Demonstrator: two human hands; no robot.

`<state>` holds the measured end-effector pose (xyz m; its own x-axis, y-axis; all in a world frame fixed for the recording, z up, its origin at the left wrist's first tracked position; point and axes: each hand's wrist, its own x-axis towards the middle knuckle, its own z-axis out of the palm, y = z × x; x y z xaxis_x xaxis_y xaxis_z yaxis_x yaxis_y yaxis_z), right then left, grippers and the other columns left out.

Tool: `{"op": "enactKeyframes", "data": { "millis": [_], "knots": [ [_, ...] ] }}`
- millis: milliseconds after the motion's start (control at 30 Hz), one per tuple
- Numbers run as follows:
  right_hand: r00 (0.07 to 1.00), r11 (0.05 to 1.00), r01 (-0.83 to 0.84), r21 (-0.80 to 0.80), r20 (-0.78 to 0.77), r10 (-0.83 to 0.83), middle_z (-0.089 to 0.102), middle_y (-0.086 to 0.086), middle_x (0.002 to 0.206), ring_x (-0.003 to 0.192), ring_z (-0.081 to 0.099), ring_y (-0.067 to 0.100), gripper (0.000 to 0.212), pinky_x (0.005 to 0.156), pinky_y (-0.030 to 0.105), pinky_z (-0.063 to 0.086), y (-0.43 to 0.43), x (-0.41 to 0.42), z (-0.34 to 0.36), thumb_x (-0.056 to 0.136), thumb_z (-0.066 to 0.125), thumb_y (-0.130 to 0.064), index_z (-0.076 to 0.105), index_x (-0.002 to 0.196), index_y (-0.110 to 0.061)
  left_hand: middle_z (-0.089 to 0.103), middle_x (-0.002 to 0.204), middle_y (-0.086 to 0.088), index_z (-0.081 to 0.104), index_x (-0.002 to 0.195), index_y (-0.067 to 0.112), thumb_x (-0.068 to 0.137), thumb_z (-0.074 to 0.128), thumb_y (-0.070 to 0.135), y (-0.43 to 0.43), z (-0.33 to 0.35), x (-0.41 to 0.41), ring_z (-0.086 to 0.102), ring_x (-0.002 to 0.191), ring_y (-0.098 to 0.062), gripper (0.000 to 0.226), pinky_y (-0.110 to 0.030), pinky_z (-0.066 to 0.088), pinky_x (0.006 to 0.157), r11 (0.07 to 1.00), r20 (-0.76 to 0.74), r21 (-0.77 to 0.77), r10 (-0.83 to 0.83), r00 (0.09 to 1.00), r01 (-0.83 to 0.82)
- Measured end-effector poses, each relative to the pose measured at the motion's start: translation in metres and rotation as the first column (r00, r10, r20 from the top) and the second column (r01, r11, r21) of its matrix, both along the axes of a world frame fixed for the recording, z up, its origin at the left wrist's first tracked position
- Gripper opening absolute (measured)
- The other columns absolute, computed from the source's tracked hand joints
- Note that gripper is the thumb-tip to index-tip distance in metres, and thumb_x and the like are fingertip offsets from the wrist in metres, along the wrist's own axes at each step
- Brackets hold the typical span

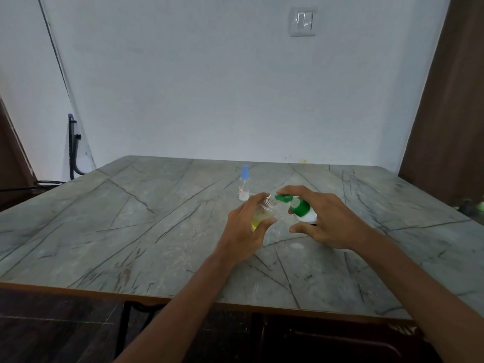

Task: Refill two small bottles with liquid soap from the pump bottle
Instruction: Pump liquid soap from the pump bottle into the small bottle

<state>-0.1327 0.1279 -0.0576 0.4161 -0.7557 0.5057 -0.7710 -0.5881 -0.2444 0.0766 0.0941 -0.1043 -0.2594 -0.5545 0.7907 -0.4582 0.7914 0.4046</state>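
Note:
My left hand (245, 226) grips a small clear bottle (263, 213) with yellowish liquid in its lower part; its threaded neck is uncapped and tilts toward the pump's nozzle. My right hand (322, 218) holds the white pump bottle (305, 212) with a green collar, and its index finger lies over the green pump head (284, 197). The nozzle tip sits right at the small bottle's mouth. A second small clear bottle (244, 186) with a blue cap stands upright on the table behind my hands.
The grey marble-patterned table (131, 218) reaches to a white wall. Its front edge runs close to me. A dark metal frame (73, 150) stands off the table's far left corner, and a brown door or panel (450, 100) is at the right.

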Motion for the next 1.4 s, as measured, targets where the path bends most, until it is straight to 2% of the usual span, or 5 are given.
{"op": "enactKeyframes", "data": {
  "millis": [300, 533, 1000, 1233, 1400],
  "knots": [
    [0.999, 0.989, 0.005, -0.145, 0.047, 0.002, 0.067, -0.008, 0.086, 0.062, 0.058, 0.010, 0.059, 0.060, 0.028, 0.052, -0.007, 0.003, -0.005, 0.078, 0.081, -0.024, 0.047, 0.120, -0.046, 0.065, 0.114, -0.002, 0.050, 0.128, 0.011, 0.083, 0.073, 0.025, -0.003, -0.003, 0.001, 0.058, 0.097, -0.005, 0.053, -0.026, 0.053, 0.084, 1.000, 0.061, 0.005, -0.008, 0.998, 0.008],
    [0.997, 0.998, -0.063, 0.024, 0.054, 0.061, 0.071, -0.018, 0.089, 0.082, 0.067, 0.004, 0.060, 0.079, 0.029, 0.056, -0.008, -0.003, 0.010, 0.076, 0.081, -0.030, 0.047, 0.123, -0.047, 0.064, 0.113, 0.005, 0.051, 0.127, 0.015, 0.082, 0.073, 0.027, -0.005, -0.001, 0.003, 0.054, 0.096, 0.002, 0.052, -0.005, 0.041, 0.084, 0.999, 0.044, 0.039, 0.004, 0.999, -0.005],
    [0.979, 0.987, -0.156, -0.042, 0.123, 0.160, 0.071, -0.014, 0.094, 0.080, 0.069, 0.011, 0.049, 0.072, 0.038, 0.057, -0.007, 0.000, 0.021, 0.086, 0.072, -0.028, 0.048, 0.128, -0.039, 0.056, 0.126, 0.009, 0.045, 0.133, 0.022, 0.088, 0.064, 0.036, -0.001, 0.002, -0.001, 0.055, 0.106, -0.004, 0.051, -0.012, 0.043, 0.089, 0.995, -0.005, 0.101, -0.002, 1.000, 0.003],
    [0.993, 0.995, -0.095, -0.005, 0.076, 0.095, 0.071, -0.013, 0.096, 0.082, 0.068, 0.008, 0.068, 0.075, 0.035, 0.057, -0.012, 0.004, 0.023, 0.068, 0.074, -0.067, 0.043, 0.126, -0.050, 0.054, 0.125, 0.009, 0.045, 0.134, 0.017, 0.089, 0.063, 0.032, -0.001, 0.002, -0.001, 0.051, 0.105, -0.001, 0.051, -0.001, 0.037, 0.086, 0.993, 0.002, 0.118, 0.013, 1.000, -0.013],
    [0.996, 0.997, -0.067, 0.024, 0.067, 0.065, 0.070, -0.014, 0.099, 0.085, 0.067, 0.009, 0.078, 0.078, 0.037, 0.058, -0.019, 0.003, 0.020, 0.057, 0.081, -0.063, 0.040, 0.123, -0.055, 0.052, 0.130, 0.008, 0.043, 0.135, 0.018, 0.090, 0.060, 0.035, -0.002, 0.002, -0.002, 0.049, 0.110, -0.002, 0.051, -0.002, 0.035, 0.089, 0.990, 0.020, 0.133, 0.040, 0.999, -0.042]
  ]
}}
